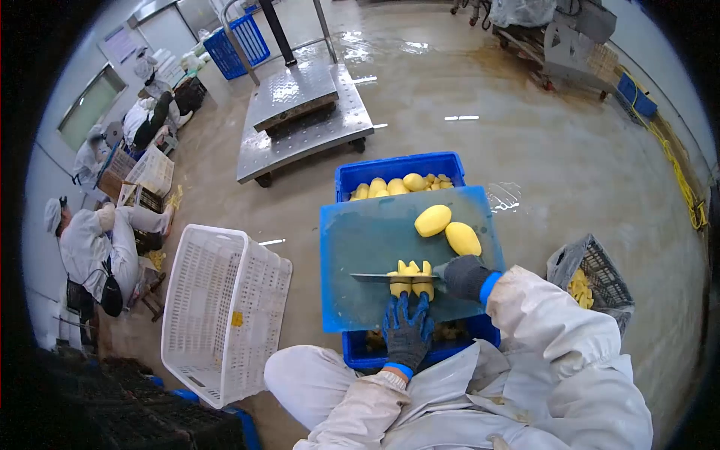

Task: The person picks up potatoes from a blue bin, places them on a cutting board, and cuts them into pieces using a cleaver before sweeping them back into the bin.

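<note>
My right hand, in a dark glove with a blue cuff, grips a knife. The blade crosses several cut pieces of what look like peeled yellow potatoes. My left hand, in a dark and blue glove, holds these pieces from the near side with its fingertips, just below the blade. Beneath them is a blue-green cutting board laid across a blue bin. Two whole peeled potatoes rest on the board's upper right, apart from the knife.
Peeled potatoes fill the far end of a blue bin. A white crate stands on the left, a lined dark crate with yellow scraps on the right. Ahead is a metal platform cart. Several people in white sit along the left wall.
</note>
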`<state>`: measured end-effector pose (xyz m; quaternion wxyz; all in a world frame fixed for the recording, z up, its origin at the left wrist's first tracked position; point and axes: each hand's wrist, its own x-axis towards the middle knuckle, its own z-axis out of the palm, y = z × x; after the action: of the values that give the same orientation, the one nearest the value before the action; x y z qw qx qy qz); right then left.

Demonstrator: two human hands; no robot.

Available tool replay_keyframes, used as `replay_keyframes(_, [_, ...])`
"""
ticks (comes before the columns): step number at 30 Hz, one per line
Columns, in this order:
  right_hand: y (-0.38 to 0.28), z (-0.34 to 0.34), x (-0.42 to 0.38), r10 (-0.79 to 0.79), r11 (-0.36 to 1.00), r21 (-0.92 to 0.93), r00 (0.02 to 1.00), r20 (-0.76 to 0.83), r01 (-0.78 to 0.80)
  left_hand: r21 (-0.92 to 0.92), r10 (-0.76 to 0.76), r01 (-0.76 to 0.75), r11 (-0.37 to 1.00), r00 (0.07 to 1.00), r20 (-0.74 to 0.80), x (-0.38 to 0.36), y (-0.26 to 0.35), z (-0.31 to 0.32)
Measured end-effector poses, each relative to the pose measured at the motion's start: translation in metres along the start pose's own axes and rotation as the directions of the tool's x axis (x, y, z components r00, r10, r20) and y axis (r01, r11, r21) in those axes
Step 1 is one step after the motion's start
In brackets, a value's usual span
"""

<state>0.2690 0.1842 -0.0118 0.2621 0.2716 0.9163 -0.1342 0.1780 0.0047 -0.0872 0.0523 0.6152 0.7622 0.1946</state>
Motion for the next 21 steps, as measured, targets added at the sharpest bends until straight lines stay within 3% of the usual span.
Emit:
replay_keyframes(2, [-0.004,-0.004,0.005,-0.010,0.998,0.060,0.998,-0.066,0.014,0.002,0.024,-0.024,1.000,0.999,-0.022,0.000,0.000,-0.001])
replay_keyframes(3, [0.000,0.013,0.016,0.011,0.990,0.143,0.983,-0.184,0.016,0.007,0.030,-0.030,1.000,0.999,-0.025,0.000,-0.001,-0.001])
replay_keyframes(6, [-0.003,-0.001,-0.011,-0.044,0.984,0.152,0.963,-0.267,0.088,-0.017,0.031,-0.032,0.999,0.998,-0.047,-0.006,-0.004,0.002])
replay_keyframes(8, [-0.002,-0.005,-0.024,-0.040,0.988,0.135,0.968,-0.246,0.075,-0.018,0.082,-0.082,0.996,0.997,-0.003,-0.014,-0.009,-0.002])
replay_keyframes(11, [0.003,-0.003,-0.041,-0.048,0.995,-0.086,0.994,-0.101,0.040,-0.074,0.058,-0.055,0.996,0.998,0.031,-0.019,-0.008,-0.010])
replay_keyframes(18, [0.005,0.006,-0.042,0.003,0.995,-0.099,1.000,-0.028,-0.006,-0.096,0.061,-0.064,0.993,0.998,-0.033,-0.008,-0.011,-0.010])
replay_keyframes(21, [0.003,0.025,-0.026,-0.008,0.997,-0.073,0.999,-0.045,0.005,-0.200,0.085,-0.085,0.976,0.996,-0.010,0.001,-0.010,-0.011])
